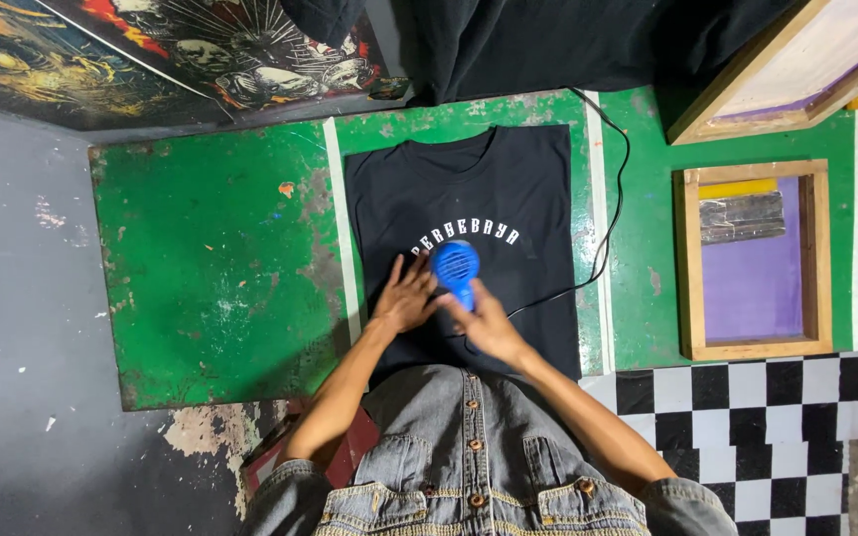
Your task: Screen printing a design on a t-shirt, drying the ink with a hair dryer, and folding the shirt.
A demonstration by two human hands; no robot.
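Down at the near edge, a grey denim jacket (479,467) with rolled sleeves fills the bottom of the view, and both forearms reach forward from it. Right hand (489,323) is wrapped around the handle of a blue hair dryer (456,270), fingers closed on it, the round body of the dryer pointing down over the cloth. Left hand (406,295) lies spread and flat, fingers wide, pressing on a black T-shirt (469,199) just beside the dryer. That shirt is laid out smooth on a green table (211,258), chest up, with an arc of white lettering (469,235) right under the dryer's head. A black cord (603,248) runs from the dryer off the shirt's right edge and up along a white stripe (598,199) toward the far side. Off to the right, on the same green top, sits a wooden screen frame (755,260) with purple mesh, well apart from the shirt. A black-and-white checkered patch (747,417) lies nearer, at the right. Beyond, a second wooden frame (796,65) leans in the top corner, dark cloth (568,40) hangs above the collar, and a painted poster (171,50) sits top left.
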